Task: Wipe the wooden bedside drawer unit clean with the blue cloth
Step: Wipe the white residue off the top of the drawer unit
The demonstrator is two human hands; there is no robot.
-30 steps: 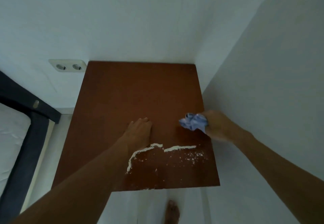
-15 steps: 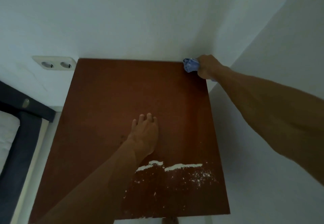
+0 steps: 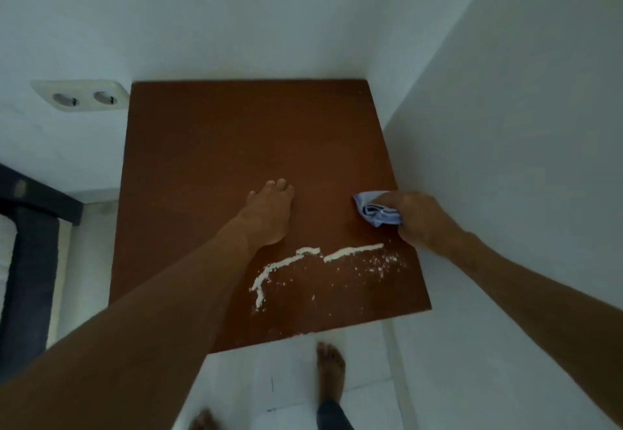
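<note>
The brown wooden top of the bedside drawer unit (image 3: 219,139) fills the middle of the view, tucked into a white corner. A ridge of white powder (image 3: 350,250) with loose specks lies across its front half. My right hand (image 3: 421,219) grips the crumpled blue cloth (image 3: 376,210) and holds it on the wood near the right edge, just behind the powder line. My left hand (image 3: 269,210) rests flat on the top near the centre, fingers straight and pointing away from me.
White walls close in at the back and right. A double wall socket (image 3: 81,99) sits left of the unit. A dark bed frame (image 3: 30,227) stands at the far left. My bare foot (image 3: 332,374) is on the white floor tiles below the front edge.
My right hand has pulled the cloth from the back right corner along the right edge toward me, down to the powder line. My left hand stays flat in the same spot.
</note>
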